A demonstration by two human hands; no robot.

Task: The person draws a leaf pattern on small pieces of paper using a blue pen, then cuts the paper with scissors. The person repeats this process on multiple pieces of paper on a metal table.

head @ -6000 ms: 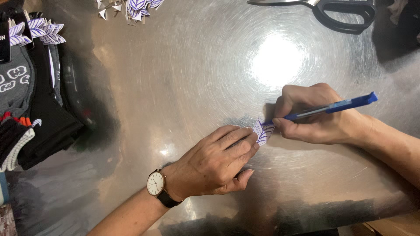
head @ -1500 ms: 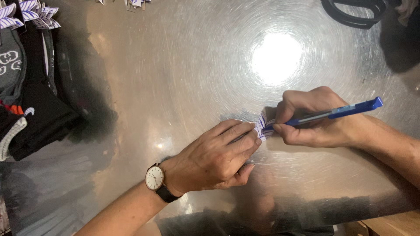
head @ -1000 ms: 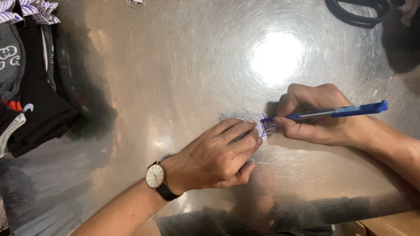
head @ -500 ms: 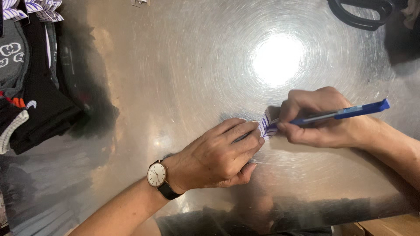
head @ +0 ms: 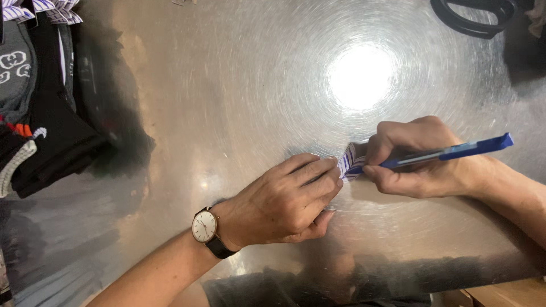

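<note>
My left hand, with a round wristwatch on the wrist, rests knuckles up on a shiny metal table. Its fingertips pinch a small folded piece of white paper with purple stripes. My right hand grips a blue pen and presses its tip into the paper. The pen's cap end points right. Most of the paper is hidden between the two hands.
A pile of dark folded socks and cloth lies at the left edge. More striped paper pieces sit at the top left corner. Black scissor handles lie at the top right. A lamp glare marks the table.
Both hands stay together on the paper. The pen has shifted slightly in angle as its tip works at the fold. The view has drifted a little.
</note>
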